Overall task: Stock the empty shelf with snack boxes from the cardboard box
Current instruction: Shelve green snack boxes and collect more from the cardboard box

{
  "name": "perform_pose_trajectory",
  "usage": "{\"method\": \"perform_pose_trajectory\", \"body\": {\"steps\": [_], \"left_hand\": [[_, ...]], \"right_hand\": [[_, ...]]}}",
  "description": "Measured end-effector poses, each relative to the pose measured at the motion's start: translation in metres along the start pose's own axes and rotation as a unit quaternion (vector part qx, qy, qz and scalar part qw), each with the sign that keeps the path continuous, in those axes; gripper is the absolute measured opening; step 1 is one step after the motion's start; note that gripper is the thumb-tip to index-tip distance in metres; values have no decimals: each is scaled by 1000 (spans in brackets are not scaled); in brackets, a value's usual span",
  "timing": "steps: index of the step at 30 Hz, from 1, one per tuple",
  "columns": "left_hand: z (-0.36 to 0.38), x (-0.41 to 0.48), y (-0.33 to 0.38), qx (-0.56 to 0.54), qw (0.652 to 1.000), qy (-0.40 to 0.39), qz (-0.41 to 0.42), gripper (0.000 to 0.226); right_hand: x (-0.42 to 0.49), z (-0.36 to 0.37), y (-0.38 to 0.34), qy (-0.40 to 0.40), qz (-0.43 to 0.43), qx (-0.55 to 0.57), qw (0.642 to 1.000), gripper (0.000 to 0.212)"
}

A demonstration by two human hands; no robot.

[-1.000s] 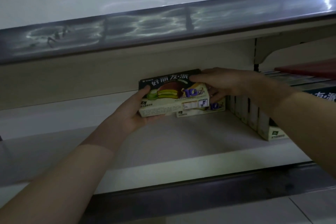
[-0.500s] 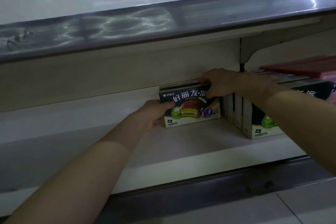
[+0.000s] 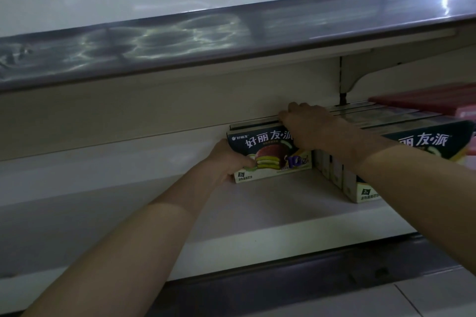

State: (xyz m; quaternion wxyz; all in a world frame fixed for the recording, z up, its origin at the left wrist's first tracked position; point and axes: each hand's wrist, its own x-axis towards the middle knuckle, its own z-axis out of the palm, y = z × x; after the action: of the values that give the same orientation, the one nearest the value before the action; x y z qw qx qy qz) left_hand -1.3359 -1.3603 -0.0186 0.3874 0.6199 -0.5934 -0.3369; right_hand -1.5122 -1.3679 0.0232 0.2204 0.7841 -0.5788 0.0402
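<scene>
A dark snack box (image 3: 270, 152) with a chocolate pie picture stands upright on the white shelf (image 3: 257, 213), close to the back wall. The top edge of a second snack box (image 3: 253, 125) shows right behind it. My left hand (image 3: 230, 159) grips the front box's left end, thumb on its face. My right hand (image 3: 307, 126) lies over the top right corner of both boxes, fingers curled down behind them. The cardboard box is out of view.
A row of the same snack boxes (image 3: 360, 185) stands on the shelf right of my hands, with a red box (image 3: 425, 103) lying on top. The upper shelf's grey edge strip (image 3: 231, 36) overhangs. The shelf's left half is bare.
The boxes were held tilted above the shelf a second ago. They now stand upright at the back, beside the row on the right. Both hands went deeper in with them.
</scene>
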Motion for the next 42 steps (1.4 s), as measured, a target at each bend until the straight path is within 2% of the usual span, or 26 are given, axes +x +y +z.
{"method": "perform_pose_trajectory", "body": {"steps": [1,4,6,10,12,14,17,22,32,35,37,39,42], "left_hand": [[2,1,-1,8,1000,9,13,61],[7,5,-5,81,994,55,50,91],[11,5,-7,134,986,78,65,98],[11,4,-7,182,972,113,90,127],[12,1,-5,225,959,120,121,122],[14,0,-3,285,941,109,149,104],[15,2,-3,317,930,112,148,92],[16,3,-3,316,932,124,127,93],[19,2,-2,309,933,127,138,92],[10,4,2,226,960,109,123,100],[1,10,9,188,966,120,130,105],[-6,16,15,219,958,103,155,108],[-5,22,27,324,929,39,176,106]], "right_hand": [[0,-1,-1,-4,2,-1,1000,57],[0,-3,-5,-11,14,-16,1000,62],[-1,-4,-8,-13,27,-34,999,63],[-8,-8,-12,-26,50,-77,995,64],[-11,-8,-15,-28,51,-75,996,61],[-13,-6,-19,-30,46,-55,997,59],[-13,1,-27,-21,35,-6,999,57],[-10,11,-36,-15,58,53,997,63],[-19,18,-25,42,-9,126,991,66],[-24,15,-21,39,-13,136,990,67],[-26,13,-18,33,-19,136,990,68],[-27,12,-17,27,-22,135,990,69],[-24,16,-20,32,-8,125,992,67]]}}
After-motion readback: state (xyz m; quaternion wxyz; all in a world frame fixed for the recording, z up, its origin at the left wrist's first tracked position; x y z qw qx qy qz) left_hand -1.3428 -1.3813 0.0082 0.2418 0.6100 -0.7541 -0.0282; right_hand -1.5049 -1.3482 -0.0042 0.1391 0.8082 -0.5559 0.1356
